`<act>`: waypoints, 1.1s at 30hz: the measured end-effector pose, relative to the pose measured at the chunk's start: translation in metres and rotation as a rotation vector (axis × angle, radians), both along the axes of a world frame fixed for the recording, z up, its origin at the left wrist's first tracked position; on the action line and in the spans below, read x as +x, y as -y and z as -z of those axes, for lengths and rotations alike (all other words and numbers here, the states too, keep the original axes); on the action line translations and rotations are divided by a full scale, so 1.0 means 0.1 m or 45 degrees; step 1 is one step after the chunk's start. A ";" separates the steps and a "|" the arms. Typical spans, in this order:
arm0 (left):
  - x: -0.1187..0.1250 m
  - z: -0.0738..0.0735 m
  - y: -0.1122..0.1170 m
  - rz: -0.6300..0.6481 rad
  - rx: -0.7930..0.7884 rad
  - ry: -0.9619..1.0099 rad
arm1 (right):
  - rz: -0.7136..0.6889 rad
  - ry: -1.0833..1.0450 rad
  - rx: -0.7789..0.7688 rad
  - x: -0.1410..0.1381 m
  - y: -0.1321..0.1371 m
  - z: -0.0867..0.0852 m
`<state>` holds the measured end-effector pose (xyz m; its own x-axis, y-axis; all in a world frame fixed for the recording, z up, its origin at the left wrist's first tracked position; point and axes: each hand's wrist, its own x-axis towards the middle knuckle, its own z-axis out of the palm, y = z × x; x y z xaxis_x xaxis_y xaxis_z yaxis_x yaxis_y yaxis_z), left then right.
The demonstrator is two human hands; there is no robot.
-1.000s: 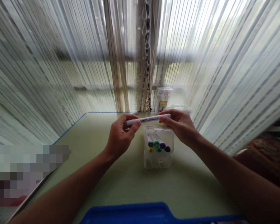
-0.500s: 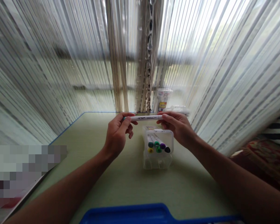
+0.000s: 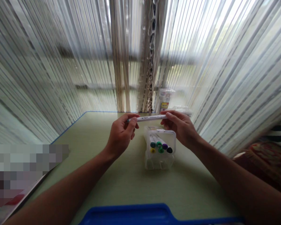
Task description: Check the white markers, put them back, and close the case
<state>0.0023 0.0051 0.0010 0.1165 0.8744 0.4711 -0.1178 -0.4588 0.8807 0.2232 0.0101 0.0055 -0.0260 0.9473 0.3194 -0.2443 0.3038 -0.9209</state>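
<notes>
Two hands above a green table [image 3: 103, 178], blue tray [image 3: 124, 215] at its near edge, clear plastic box [image 3: 159, 161] of colored-cap markers [image 3: 160, 145] ahead. Left hand [image 3: 121, 137] and right hand [image 3: 180, 127] both closed on one white marker [image 3: 148, 118], pinched between fingertips at either end, level, just above the box.

The blue tray [image 3: 126, 215] is cut off by the bottom edge, and the patterned cloth [image 3: 264, 165] by the right edge. A pixelated patch [image 3: 25, 172] hides the lower left corner. The print on the white marker [image 3: 147, 118] is too small to read, and the right hand [image 3: 181, 128] covers its far end. The label [image 3: 164, 105] on the clear tub [image 3: 166, 95] is blurred
</notes>
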 end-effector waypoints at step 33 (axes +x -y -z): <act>0.00 0.00 -0.04 -0.032 -0.064 0.069 | 0.040 0.032 -0.010 0.00 0.01 -0.02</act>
<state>0.0025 0.0094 0.0011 0.0701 0.8995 0.4313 -0.1550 -0.4173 0.8954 0.2236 0.0089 0.0080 -0.0040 0.9502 0.3117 -0.2118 0.3038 -0.9289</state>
